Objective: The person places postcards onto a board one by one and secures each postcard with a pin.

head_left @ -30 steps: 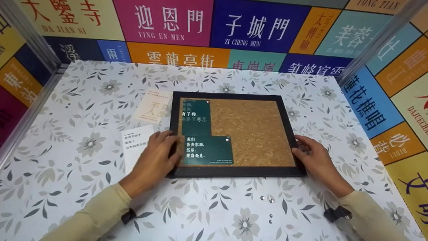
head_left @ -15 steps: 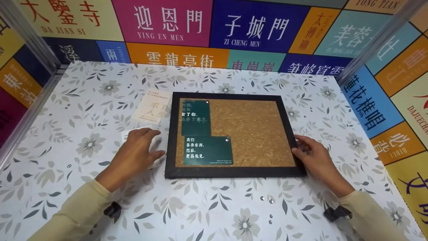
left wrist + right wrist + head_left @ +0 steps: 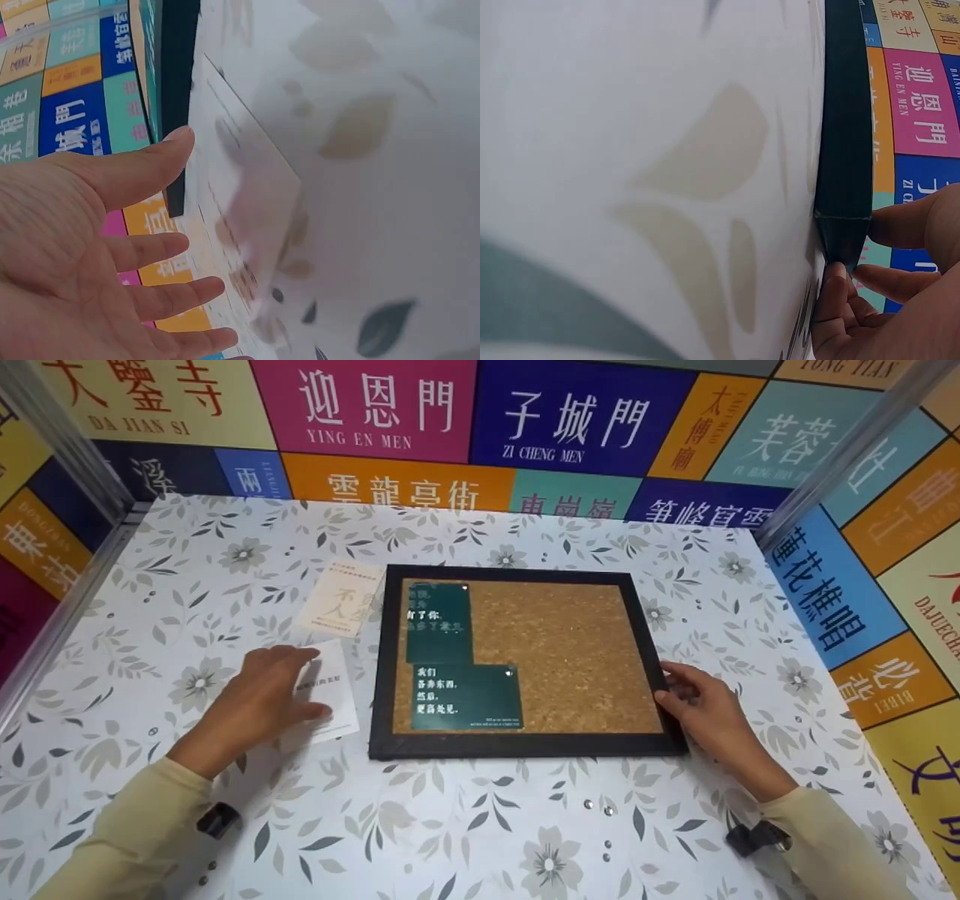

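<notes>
Head view shows the left hand resting flat, fingers relaxed, on a thin white card just left of the black-framed cork board, whose right edge the right hand pinches on the floral surface.

Even, bright light falls from above in the head view; the surface shows only soft, short shadows under the hands and beside the cork board. No harsh glare, though the picture is slightly soft. Both wrist views are badly out of focus up close, the tablecloth pattern smeared and washed pale.
</notes>
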`<state>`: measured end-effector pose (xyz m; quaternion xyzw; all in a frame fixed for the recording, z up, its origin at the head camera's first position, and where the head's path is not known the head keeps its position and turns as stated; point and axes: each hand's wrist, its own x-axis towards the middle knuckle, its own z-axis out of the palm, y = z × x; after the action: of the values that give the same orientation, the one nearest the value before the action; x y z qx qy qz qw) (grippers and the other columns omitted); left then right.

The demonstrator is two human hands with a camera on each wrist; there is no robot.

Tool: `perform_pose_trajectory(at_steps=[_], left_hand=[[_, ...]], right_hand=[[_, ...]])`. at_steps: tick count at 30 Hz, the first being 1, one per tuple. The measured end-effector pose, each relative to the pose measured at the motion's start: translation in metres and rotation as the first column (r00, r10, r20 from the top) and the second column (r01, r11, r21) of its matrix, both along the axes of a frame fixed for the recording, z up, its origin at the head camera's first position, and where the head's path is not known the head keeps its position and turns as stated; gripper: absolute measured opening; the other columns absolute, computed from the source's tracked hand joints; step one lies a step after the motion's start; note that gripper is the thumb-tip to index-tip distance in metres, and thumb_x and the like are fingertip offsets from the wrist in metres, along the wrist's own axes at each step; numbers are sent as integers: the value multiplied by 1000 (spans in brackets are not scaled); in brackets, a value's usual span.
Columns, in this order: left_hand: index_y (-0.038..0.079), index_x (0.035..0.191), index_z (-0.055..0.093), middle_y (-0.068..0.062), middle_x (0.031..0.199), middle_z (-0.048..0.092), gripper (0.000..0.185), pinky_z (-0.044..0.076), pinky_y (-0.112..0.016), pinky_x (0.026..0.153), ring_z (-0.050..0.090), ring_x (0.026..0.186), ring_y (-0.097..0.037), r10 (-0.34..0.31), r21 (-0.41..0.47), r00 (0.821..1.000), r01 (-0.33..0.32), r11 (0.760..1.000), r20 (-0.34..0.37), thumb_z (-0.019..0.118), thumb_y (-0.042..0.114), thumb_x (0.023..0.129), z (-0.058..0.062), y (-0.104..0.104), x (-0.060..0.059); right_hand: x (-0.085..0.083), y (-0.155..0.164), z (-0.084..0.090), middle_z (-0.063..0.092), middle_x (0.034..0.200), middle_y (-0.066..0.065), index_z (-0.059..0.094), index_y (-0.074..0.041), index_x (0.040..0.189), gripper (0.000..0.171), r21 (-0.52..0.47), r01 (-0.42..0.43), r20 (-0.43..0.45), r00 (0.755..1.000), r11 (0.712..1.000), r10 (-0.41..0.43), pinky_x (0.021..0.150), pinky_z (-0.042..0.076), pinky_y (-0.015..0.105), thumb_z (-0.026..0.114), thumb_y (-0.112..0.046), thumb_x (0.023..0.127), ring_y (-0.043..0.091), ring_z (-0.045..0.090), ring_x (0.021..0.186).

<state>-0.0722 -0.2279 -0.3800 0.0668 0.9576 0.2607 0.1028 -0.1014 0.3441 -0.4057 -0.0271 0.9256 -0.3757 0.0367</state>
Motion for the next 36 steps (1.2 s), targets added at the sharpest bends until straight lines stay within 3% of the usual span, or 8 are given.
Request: perform_pose_trajectory(at_steps=[11,18,22,25,32,36], left_hand=[[-12,157,47,-41,159,43,86,36,-72,120,33,147,-63,33,-5,999,-33,999,13,92,18,90,-5,-18,2],[-13,160,41,-44,159,38,94,40,-75,114,34,144,-65,93,-70,994,-89,994,54,93,20,89,-3,-26,0],[-17,144,53,-46,147,46,84,46,-75,102,39,133,-64,67,-94,997,-64,994,33,96,23,85,-4,-33,-2],[-13,127,57,-44,143,46,73,45,-76,96,38,130,-63,47,-108,998,-43,993,33,99,29,83,-5,-37,-3],[-4,105,55,-43,144,41,67,37,-81,101,35,129,-61,42,-118,998,-36,992,52,101,38,78,-6,-41,-5],[-15,115,52,-46,148,35,83,37,-79,106,32,132,-61,48,-112,997,-41,993,66,102,38,76,-8,-42,-7]], right_hand=[[0,0,0,69,126,27,58,7,154,50,-31,-2,-4,1000,1000,2,73,51,18,70,-5,107,4,61,95],[0,0,0,69,128,27,56,6,155,51,-29,3,6,1000,1000,-3,74,52,17,70,-6,108,2,62,96],[0,1,0,70,128,27,56,6,156,52,-35,8,11,1000,999,-8,75,52,17,70,-8,108,5,62,97],[0,0,0,70,128,26,56,6,155,52,-39,6,10,1000,999,-6,75,52,17,71,-8,108,5,62,98],[1,0,-1,70,125,25,58,6,154,50,-13,9,-10,1000,1000,-9,75,51,17,71,-6,107,5,62,96],[0,0,-1,70,123,25,58,6,153,50,-14,12,-16,1000,1000,-12,76,51,16,71,-5,106,4,62,95]])
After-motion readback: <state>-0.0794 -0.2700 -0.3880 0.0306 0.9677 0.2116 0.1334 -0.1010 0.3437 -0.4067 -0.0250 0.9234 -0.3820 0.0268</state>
